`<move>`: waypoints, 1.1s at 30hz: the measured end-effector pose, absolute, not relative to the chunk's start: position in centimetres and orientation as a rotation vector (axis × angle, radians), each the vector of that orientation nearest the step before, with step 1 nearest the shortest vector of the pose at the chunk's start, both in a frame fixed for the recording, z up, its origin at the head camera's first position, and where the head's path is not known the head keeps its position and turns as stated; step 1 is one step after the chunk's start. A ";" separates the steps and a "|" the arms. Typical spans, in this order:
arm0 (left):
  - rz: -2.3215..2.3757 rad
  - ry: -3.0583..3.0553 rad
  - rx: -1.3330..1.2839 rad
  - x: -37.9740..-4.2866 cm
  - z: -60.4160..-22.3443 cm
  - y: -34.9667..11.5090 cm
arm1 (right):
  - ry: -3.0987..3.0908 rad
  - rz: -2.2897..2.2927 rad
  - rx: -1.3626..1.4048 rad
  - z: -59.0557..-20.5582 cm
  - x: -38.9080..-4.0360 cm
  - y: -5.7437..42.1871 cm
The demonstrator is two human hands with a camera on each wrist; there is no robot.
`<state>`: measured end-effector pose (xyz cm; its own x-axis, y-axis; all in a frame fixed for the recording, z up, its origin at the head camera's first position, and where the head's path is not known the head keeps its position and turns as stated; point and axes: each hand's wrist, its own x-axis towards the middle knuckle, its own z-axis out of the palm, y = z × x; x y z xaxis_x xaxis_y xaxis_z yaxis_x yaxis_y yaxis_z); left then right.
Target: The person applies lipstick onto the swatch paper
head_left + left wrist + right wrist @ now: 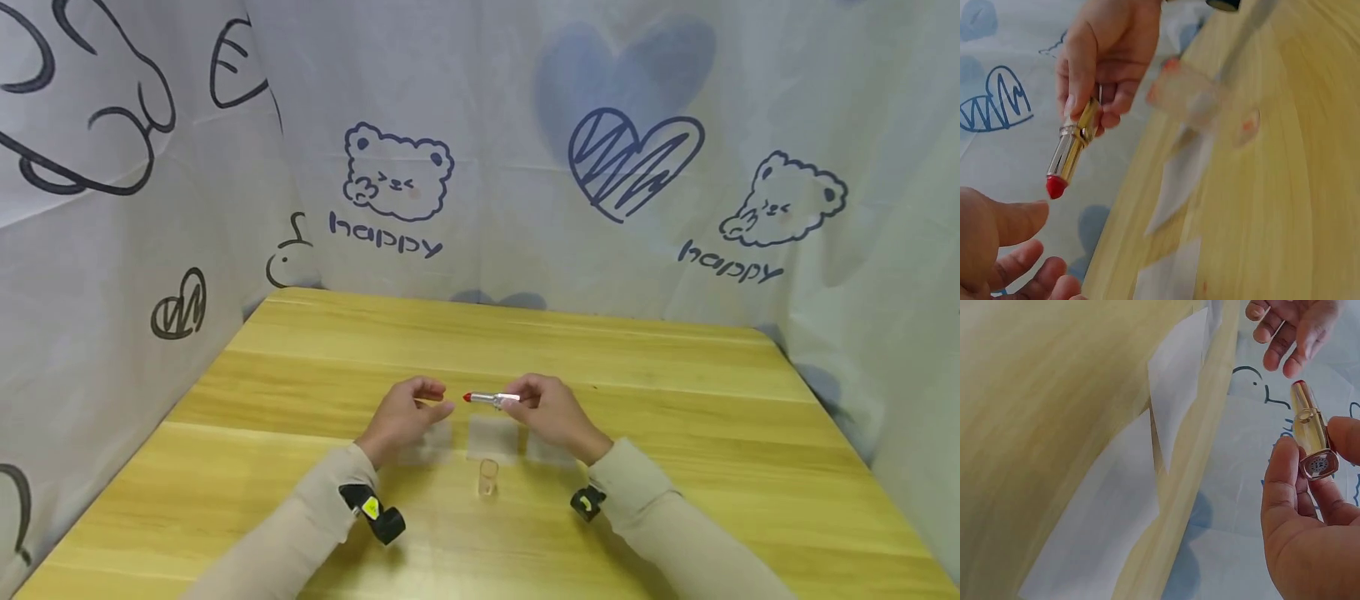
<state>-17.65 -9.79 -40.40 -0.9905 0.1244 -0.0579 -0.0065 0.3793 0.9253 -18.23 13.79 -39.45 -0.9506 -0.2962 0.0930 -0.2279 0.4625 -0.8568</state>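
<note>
Between thumb and fingers my right hand (553,410) pinches a lipstick (486,398) by its metallic base, its red tip pointing left. In the right wrist view the round label on the base end of the lipstick (1313,434) faces the camera. My left hand (405,414) is held just left of the red tip, fingers loosely bent, with nothing in it. A gap shows between the left thumb and the lipstick (1071,150) in the left wrist view. A clear lipstick cap (487,477) stands on the table nearer to me.
Three white paper pieces lie in a row on the wooden table (480,542): a middle one (492,439), one partly behind the left hand (431,446) and one partly behind the right. White curtains (480,100) with drawings hang behind the table and at both sides.
</note>
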 end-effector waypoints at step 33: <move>0.660 2.870 0.550 -18.7 -41.3 -12.8 | 2.725 -1.369 -0.503 -40.3 -19.8 11.7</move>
<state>-18.73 -12.80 -41.29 -0.9224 0.3817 -0.0587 0.3177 0.8364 0.4466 -19.75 11.67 -40.29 -0.9458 -0.3093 0.0992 -0.2642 0.5547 -0.7890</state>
